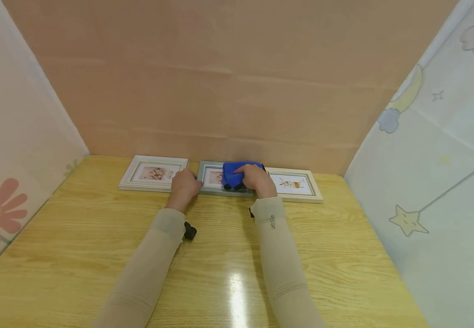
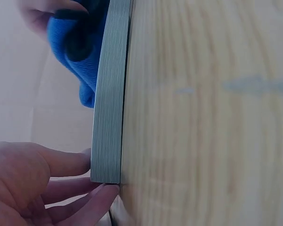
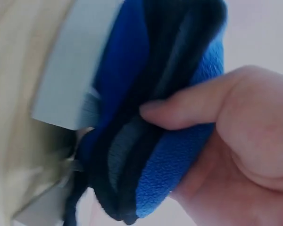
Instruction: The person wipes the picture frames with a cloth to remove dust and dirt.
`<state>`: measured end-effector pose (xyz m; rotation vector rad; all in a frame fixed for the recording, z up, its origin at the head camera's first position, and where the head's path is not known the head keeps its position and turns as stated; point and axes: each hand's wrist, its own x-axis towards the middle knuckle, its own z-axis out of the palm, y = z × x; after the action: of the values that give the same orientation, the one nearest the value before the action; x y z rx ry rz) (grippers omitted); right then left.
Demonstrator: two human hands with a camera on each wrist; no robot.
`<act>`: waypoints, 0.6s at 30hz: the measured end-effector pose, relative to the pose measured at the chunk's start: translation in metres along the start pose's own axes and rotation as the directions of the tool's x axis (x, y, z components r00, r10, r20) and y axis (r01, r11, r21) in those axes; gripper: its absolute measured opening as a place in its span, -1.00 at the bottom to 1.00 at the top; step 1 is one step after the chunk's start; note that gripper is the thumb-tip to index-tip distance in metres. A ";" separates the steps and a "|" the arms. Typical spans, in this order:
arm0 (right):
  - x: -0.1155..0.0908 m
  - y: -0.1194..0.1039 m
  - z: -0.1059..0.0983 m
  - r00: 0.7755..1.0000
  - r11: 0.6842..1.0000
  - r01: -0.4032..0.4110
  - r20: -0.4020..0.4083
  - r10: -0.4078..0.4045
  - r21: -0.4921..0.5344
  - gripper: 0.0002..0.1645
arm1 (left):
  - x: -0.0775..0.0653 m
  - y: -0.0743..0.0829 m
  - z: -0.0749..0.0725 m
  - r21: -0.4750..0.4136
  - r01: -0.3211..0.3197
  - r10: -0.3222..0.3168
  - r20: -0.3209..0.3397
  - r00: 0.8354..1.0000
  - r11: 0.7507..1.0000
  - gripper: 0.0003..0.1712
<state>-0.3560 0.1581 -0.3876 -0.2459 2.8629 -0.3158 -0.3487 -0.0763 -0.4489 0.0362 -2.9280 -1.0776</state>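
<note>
A grey picture frame (image 1: 205, 178) lies on the table between two other frames. My left hand (image 1: 185, 183) holds its left end; in the left wrist view the thumb (image 2: 70, 162) touches the frame's corner and the fingers (image 2: 92, 207) lie against its end. A folded blue cloth (image 1: 233, 171) with black edging covers the right part of that frame. My right hand (image 1: 256, 178) grips this cloth, its thumb (image 3: 179, 110) pressed over the folded black edges in the right wrist view. The cloth hides much of the picture beneath it.
To the left lies a white picture frame (image 1: 129, 178), partly behind my left hand. On the right is a cream picture frame (image 1: 316, 193). All three sit along the back of the wooden table (image 1: 212, 273), near a brown back panel (image 1: 220, 100). Printed sheets flank both sides.
</note>
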 end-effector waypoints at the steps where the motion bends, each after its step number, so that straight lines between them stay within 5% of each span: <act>1: -0.002 0.001 -0.001 1.000 1.000 0.012 0.010 -0.013 0.009 -0.14 | 0.001 -0.001 0.001 0.005 -0.004 0.004 -0.004 1.000 1.000 -0.68; 7: -0.018 0.011 -0.013 0.996 0.996 0.086 0.034 -0.087 0.027 -0.15 | 0.003 -0.001 0.002 0.017 -0.026 0.026 0.001 1.000 1.000 -0.69; 13: -0.019 0.016 -0.011 0.989 0.993 0.117 -0.097 -0.115 0.014 -0.20 | 0.002 0.002 -0.001 0.010 -0.017 0.017 0.005 1.000 1.000 -0.56; 18: -0.016 0.017 -0.002 0.997 0.997 0.079 -0.027 -0.079 0.010 -0.20 | 0.001 0.001 -0.001 0.016 -0.012 0.012 0.001 1.000 1.000 -0.49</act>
<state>-0.3433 0.1774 -0.3861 -0.3562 2.8820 -0.3519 -0.3498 -0.0765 -0.4472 0.0179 -2.9333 -1.0533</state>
